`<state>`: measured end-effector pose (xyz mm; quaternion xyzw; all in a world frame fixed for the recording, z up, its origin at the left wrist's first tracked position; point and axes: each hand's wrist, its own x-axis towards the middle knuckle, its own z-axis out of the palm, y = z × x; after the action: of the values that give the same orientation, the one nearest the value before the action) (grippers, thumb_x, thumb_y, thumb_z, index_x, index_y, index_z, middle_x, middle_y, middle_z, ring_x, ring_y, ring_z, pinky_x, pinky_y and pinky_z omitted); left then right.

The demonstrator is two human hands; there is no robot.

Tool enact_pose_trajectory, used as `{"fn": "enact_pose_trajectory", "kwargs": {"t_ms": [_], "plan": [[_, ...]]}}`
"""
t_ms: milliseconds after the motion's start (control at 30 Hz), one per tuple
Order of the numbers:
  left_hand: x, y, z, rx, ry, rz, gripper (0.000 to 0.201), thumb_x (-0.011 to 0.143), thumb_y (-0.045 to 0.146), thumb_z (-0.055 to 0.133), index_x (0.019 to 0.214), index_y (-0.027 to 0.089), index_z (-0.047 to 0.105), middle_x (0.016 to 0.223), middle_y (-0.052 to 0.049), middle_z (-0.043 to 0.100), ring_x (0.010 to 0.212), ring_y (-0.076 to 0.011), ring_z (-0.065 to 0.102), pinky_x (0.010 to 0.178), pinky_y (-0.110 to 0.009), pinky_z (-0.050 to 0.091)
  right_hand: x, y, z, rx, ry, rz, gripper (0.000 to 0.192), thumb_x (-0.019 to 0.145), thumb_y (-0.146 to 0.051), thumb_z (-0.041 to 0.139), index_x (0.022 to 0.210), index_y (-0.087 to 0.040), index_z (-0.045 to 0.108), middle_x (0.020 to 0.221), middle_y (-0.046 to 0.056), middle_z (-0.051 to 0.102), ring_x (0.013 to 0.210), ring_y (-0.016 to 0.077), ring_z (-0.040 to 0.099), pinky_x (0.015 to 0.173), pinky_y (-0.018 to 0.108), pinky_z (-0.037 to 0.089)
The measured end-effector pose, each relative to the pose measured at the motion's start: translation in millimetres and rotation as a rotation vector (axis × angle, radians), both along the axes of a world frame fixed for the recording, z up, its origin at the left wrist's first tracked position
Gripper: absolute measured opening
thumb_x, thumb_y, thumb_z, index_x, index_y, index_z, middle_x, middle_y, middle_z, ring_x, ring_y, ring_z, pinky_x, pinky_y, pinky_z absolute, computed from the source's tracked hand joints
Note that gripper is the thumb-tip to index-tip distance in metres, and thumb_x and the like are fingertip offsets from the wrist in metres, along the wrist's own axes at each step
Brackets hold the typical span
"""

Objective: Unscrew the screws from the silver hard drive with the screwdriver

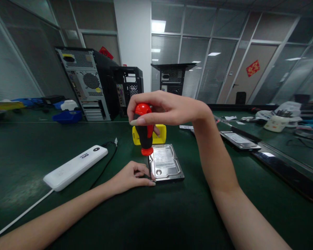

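A silver hard drive (168,163) lies flat on the green table, label side up. My right hand (161,109) is closed from above around the red and black handle of a screwdriver (146,133). The screwdriver stands nearly upright, its shaft reaching down to the near left corner of the drive. At that same corner, my left hand (133,176) has thumb and fingers pinched by the drive's edge and the screwdriver's tip. Whatever lies right under the tip is too small to make out. Behind the drive sits a yellow tray (160,135), partly covered by my right hand.
A white power strip (77,166) with cables lies to the left. Computer cases (90,81) stand at the back, near a blue tray (67,117). On the right are another hard drive (238,139), a long dark panel (284,173) and a cream-coloured container (275,123).
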<state>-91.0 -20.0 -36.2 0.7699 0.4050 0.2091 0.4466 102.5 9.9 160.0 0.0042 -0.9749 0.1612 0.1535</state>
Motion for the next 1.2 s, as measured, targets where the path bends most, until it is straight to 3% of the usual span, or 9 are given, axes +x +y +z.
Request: {"fn": "enact_pose_trajectory", "kwargs": {"t_ms": [133, 300, 533, 733, 833, 1033, 1200], "plan": [[1.4, -1.4, 2.5, -0.001, -0.004, 0.001, 0.031, 0.074, 0.043, 0.076, 0.088, 0.015, 0.077, 0.089, -0.004, 0.069, 0.072, -0.0149, 0.052, 0.065, -0.026, 0.038, -3.6, -3.3, -0.5, 0.04, 0.04, -0.067, 0.02, 0.091, -0.02, 0.057, 0.1, -0.002, 0.054, 0.093, 0.002, 0.056, 0.081, 0.0034, 0.052, 0.073, 0.014, 0.044], [3.0, -2.4, 5.9, 0.02, 0.03, -0.005, 0.033, 0.074, 0.043, 0.076, 0.09, 0.015, 0.076, 0.082, -0.001, 0.065, 0.063, -0.0114, 0.042, 0.061, -0.025, 0.035, -6.8, -3.4, -2.4, 0.111, 0.086, -0.146, 0.028, 0.087, -0.036, 0.063, 0.085, -0.011, 0.051, 0.08, 0.0, 0.054, 0.07, 0.0058, 0.049, 0.063, 0.019, 0.041], [7.8, -5.0, 6.4, 0.094, -0.023, 0.073, 0.028, 0.07, 0.04, 0.079, 0.079, 0.014, 0.075, 0.075, 0.001, 0.058, 0.062, -0.0108, 0.041, 0.06, -0.025, 0.032, -12.9, 0.1, -9.4, 0.215, 0.212, -0.103, 0.027, 0.09, -0.032, 0.057, 0.077, -0.009, 0.052, 0.067, -0.005, 0.041, 0.059, 0.0033, 0.036, 0.058, 0.02, 0.031], [6.4, -3.6, 3.7, 0.06, -0.012, 0.067, 0.028, 0.072, 0.04, 0.077, 0.082, 0.013, 0.076, 0.076, -0.001, 0.06, 0.06, -0.0104, 0.038, 0.057, -0.024, 0.03, -11.7, -2.1, -5.8, 0.199, 0.132, -0.034, 0.019, 0.093, -0.018, 0.051, 0.098, -0.002, 0.059, 0.09, 0.002, 0.056, 0.08, 0.0039, 0.048, 0.076, 0.017, 0.04], [3.9, -2.7, 2.3, 0.063, 0.015, 0.062, 0.03, 0.073, 0.042, 0.076, 0.083, 0.014, 0.077, 0.075, 0.0, 0.059, 0.059, -0.0101, 0.037, 0.057, -0.024, 0.03, -9.4, -5.4, -3.0, 0.129, 0.087, -0.007, 0.017, 0.093, -0.02, 0.053, 0.099, -0.005, 0.057, 0.093, 0.001, 0.055, 0.083, 0.0036, 0.049, 0.08, 0.016, 0.041], [0.8, 0.1, 0.2, 0.07, 0.017, 0.039, 0.031, 0.073, 0.044, 0.076, 0.083, 0.015, 0.076, 0.068, 0.002, 0.053, 0.058, -0.0101, 0.037, 0.058, -0.024, 0.03, -4.9, -4.1, -1.4, -0.094, -0.002, 0.126, 0.013, 0.09, -0.009, 0.037, 0.097, -0.005, 0.046, 0.097, 0.003, 0.049, 0.09, 0.0044, 0.051, 0.084, 0.019, 0.046], [2.1, 0.8, 2.8, 0.072, 0.015, 0.027, 0.031, 0.073, 0.043, 0.076, 0.081, 0.013, 0.075, 0.066, 0.003, 0.051, 0.058, -0.0102, 0.037, 0.057, -0.024, 0.03, -8.8, -0.1, -3.7, 0.014, 0.011, 0.1, 0.013, 0.096, -0.014, 0.038, 0.102, -0.006, 0.045, 0.102, 0.002, 0.047, 0.094, 0.0046, 0.047, 0.091, 0.022, 0.043]]}}
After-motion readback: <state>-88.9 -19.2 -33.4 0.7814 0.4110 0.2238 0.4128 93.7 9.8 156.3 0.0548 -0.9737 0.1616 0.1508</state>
